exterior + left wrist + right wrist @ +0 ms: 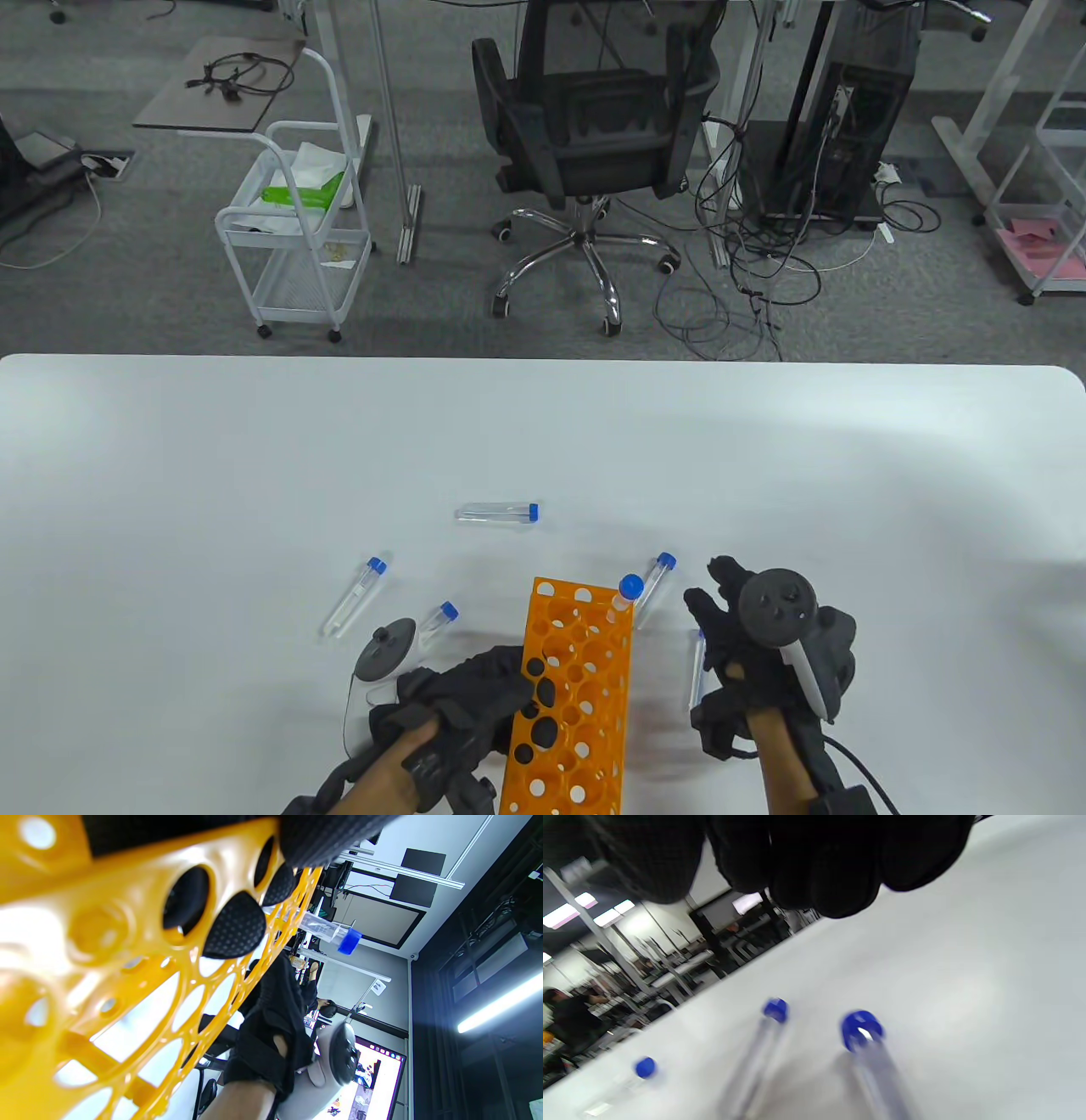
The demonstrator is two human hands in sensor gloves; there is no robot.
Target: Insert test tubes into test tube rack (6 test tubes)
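An orange test tube rack (pixel 585 671) lies near the table's front edge. One blue-capped tube (pixel 628 592) stands in its far right corner; it also shows in the left wrist view (pixel 335 935). My left hand (pixel 509 692) grips the rack's left side, with fingertips (pixel 235 927) poking through its holes. My right hand (pixel 721 624) is open and empty above a tube lying right of the rack (pixel 697 671). Another tube (pixel 655 584) lies against the rack's far right corner. The right wrist view shows my fingers (pixel 835 870) above lying tubes (pixel 865 1043).
More loose tubes lie on the white table (pixel 254 475): one beyond the rack (pixel 499 512), one at the left (pixel 353 597), one partly behind my left tracker (pixel 439 622). An office chair (pixel 585 127) and a white cart (pixel 297 229) stand beyond the far edge.
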